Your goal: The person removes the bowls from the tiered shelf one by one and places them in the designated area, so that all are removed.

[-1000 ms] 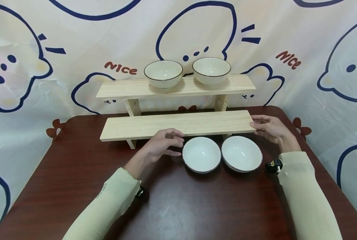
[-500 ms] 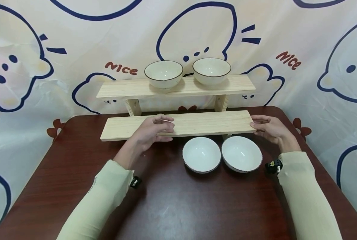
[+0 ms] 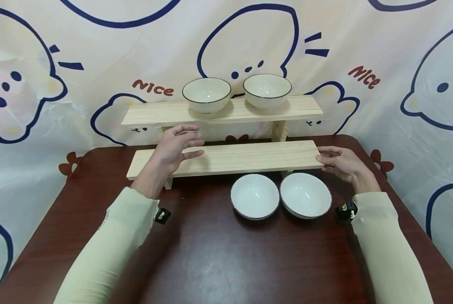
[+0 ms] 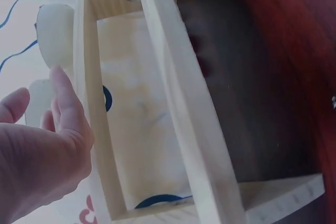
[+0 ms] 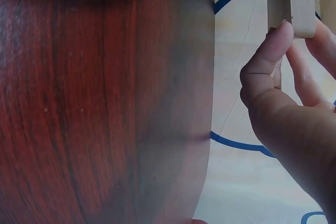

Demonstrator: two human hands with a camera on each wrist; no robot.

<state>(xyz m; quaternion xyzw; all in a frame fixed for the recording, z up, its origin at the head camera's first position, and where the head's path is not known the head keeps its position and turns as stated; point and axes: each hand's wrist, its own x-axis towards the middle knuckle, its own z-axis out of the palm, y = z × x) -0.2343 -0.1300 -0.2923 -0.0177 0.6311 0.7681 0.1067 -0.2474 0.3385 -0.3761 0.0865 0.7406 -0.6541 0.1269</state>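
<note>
Clearly, the person's right hand [image 3: 342, 162] has a pinching hold on the right end of the lower board [image 3: 245, 156], a long, flat plank of pale wood that forms the bottom tier of a two-tier shelf; in the right wrist view the thumb lies against one side of the wood and other fingers are on the opposite side, with little gap beyond the thickness of the plank. The left hand [image 3: 173, 148] holds nothing: its fingers are loosely bent and parted from the thumb, and from the head camera it appears over the left part of the lower board, just in front of the upper board [image 3: 154, 110], a matching pale plank set higher and farther back. On the upper board stand two round, white bowls with thin dark rims, the left upper bowl [image 3: 206, 96] near the middle and the right upper bowl [image 3: 267, 90] beside it with a narrow space between them. Two more round, white, dark-rimmed bowls sit upright on the glossy red-brown wooden desk [image 3: 219, 253] in front of the shelf: the left lower bowl [image 3: 255, 197] and the right lower bowl [image 3: 306, 196], so close that whether they touch cannot be told.
</note>
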